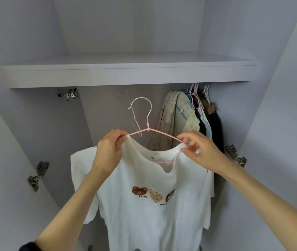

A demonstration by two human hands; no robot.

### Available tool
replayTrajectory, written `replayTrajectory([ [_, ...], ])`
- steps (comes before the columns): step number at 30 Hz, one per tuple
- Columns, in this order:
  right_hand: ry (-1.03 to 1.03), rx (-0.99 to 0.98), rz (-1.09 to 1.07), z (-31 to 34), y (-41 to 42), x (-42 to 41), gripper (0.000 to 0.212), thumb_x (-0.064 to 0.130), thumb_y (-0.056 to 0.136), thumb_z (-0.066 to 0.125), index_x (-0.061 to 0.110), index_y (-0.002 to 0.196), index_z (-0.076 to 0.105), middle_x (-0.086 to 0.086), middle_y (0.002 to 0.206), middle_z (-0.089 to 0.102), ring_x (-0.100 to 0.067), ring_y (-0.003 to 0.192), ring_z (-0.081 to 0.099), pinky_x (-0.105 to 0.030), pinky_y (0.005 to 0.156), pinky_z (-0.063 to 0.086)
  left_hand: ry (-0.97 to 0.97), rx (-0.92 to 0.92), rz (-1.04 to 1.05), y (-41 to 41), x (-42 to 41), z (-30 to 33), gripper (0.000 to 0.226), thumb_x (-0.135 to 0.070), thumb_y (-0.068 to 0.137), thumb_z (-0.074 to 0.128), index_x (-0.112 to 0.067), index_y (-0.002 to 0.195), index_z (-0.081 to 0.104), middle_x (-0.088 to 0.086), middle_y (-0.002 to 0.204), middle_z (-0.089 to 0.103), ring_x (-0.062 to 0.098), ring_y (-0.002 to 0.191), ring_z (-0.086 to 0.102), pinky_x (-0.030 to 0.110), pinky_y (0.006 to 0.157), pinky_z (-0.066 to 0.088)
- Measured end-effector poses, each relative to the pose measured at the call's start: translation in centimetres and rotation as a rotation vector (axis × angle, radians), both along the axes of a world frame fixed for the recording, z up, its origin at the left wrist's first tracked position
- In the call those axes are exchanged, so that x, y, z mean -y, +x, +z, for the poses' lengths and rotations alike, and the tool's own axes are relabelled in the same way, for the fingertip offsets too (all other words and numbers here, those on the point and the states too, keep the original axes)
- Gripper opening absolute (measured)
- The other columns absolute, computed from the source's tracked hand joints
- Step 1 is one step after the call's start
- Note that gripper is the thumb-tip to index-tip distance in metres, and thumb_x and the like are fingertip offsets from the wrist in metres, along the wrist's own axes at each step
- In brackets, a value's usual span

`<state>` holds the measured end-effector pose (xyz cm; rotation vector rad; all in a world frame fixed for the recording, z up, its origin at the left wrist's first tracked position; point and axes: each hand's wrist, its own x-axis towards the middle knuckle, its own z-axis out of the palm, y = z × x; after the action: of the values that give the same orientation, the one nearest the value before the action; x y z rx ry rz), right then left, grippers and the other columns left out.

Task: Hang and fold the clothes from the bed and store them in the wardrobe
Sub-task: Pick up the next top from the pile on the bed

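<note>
A white T-shirt [149,211] with three small bear faces on the chest hangs on a pink wire hanger [155,131] with a silver hook. I hold it up inside the open wardrobe, below the shelf [126,75]. My left hand [110,151] grips the shirt's left shoulder over the hanger arm. On the other side, my right hand [197,150] pinches the right shoulder at the collar. The hook points up and touches nothing. The hanging rail is hidden behind the shelf.
Several garments on coloured hangers [194,120] hang bunched at the right of the wardrobe. Both doors stand open, with metal hinges at left [37,175] and right [236,155]. Free hanging room lies left of the garments.
</note>
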<state>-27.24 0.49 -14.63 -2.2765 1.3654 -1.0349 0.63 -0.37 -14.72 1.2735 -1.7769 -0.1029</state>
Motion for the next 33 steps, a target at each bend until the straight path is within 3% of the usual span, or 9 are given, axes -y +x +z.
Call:
replayTrajectory([
  [5,0.005,-0.041,-0.047,1.5,3.1,0.8,0.032,0.027,0.089,0.063,0.021,0.120,0.060,0.012,0.092,0.055,-0.006,0.086,0.052,-0.017,0.081,0.041,-0.013,0.040,-0.056,-1.2,-0.3,0.4,0.015,-0.003,0.093,0.052,-0.005,0.094,0.067,0.000,0.088,0.062,0.015,0.080,0.055,0.009,0.072,0.037],
  [8,0.121,0.150,0.026,1.8,6.1,0.9,0.013,0.024,0.092,0.058,0.018,0.100,0.067,0.011,0.069,0.058,-0.006,0.061,0.049,-0.016,0.062,0.040,-0.022,0.082,-0.101,-1.8,-0.4,0.4,0.014,-0.002,0.092,0.055,-0.005,0.093,0.068,-0.008,0.083,0.056,0.013,0.077,0.051,0.003,0.071,0.035],
  [11,0.171,0.248,0.002,1.4,7.1,1.3,0.021,0.020,0.095,0.053,0.012,0.084,0.069,0.016,0.053,0.051,-0.004,0.051,0.035,-0.016,0.051,0.028,-0.002,0.099,-0.127,-1.2,-0.4,-0.2,0.012,-0.008,0.091,0.059,-0.009,0.096,0.070,-0.015,0.079,0.052,0.012,0.077,0.049,0.003,0.073,0.034],
  [13,0.197,0.227,-0.026,1.0,6.8,1.6,0.024,0.020,0.096,0.051,0.012,0.080,0.068,0.016,0.048,0.049,-0.004,0.048,0.034,-0.017,0.051,0.027,0.033,0.112,-0.106,-0.1,-0.4,-0.8,0.016,-0.018,0.089,0.062,-0.013,0.102,0.070,-0.018,0.082,0.053,0.014,0.083,0.052,0.009,0.078,0.035],
  [17,0.166,0.235,-0.126,0.9,5.4,2.3,0.026,0.019,0.097,0.049,0.011,0.080,0.067,0.020,0.046,0.050,0.002,0.044,0.043,-0.014,0.048,0.031,0.246,0.144,0.066,3.2,0.1,-2.4,0.043,-0.030,0.085,0.068,-0.020,0.125,0.057,-0.007,0.105,0.056,0.020,0.105,0.051,0.041,0.095,0.039],
  [19,0.146,0.250,-0.176,1.1,4.5,2.9,0.027,0.020,0.097,0.048,0.011,0.081,0.067,0.015,0.047,0.051,-0.002,0.042,0.040,-0.015,0.045,0.029,0.363,0.107,0.079,4.4,0.2,-3.0,0.051,-0.029,0.084,0.069,-0.020,0.131,0.051,-0.002,0.116,0.054,0.020,0.110,0.050,0.038,0.096,0.039],
  [22,0.102,0.259,-0.256,1.5,3.3,3.8,0.030,0.021,0.097,0.048,0.010,0.078,0.068,0.005,0.051,0.039,-0.010,0.046,0.031,-0.025,0.049,0.024,0.381,0.027,0.065,5.0,0.3,-3.7,0.036,-0.021,0.087,0.066,-0.014,0.122,0.059,0.000,0.104,0.062,0.019,0.091,0.057,0.023,0.081,0.043],
  [25,0.043,0.206,-0.299,2.2,2.6,4.1,0.031,0.021,0.097,0.048,0.010,0.076,0.067,0.003,0.056,0.045,-0.011,0.051,0.038,-0.027,0.054,0.027,0.306,-0.035,0.106,4.8,0.8,-3.3,0.017,-0.014,0.089,0.063,-0.009,0.104,0.068,-0.002,0.084,0.064,0.015,0.078,0.056,0.011,0.066,0.034],
  [33,0.016,0.178,-0.454,3.5,-1.6,4.7,0.035,0.018,0.097,0.049,0.016,0.062,0.055,0.008,0.052,0.038,-0.008,0.050,0.033,-0.011,0.047,0.031,0.310,-0.044,0.330,6.8,1.8,-2.8,0.014,-0.015,0.093,0.054,-0.007,0.101,0.063,0.009,0.095,0.064,0.032,0.090,0.059,0.034,0.074,0.041],
])
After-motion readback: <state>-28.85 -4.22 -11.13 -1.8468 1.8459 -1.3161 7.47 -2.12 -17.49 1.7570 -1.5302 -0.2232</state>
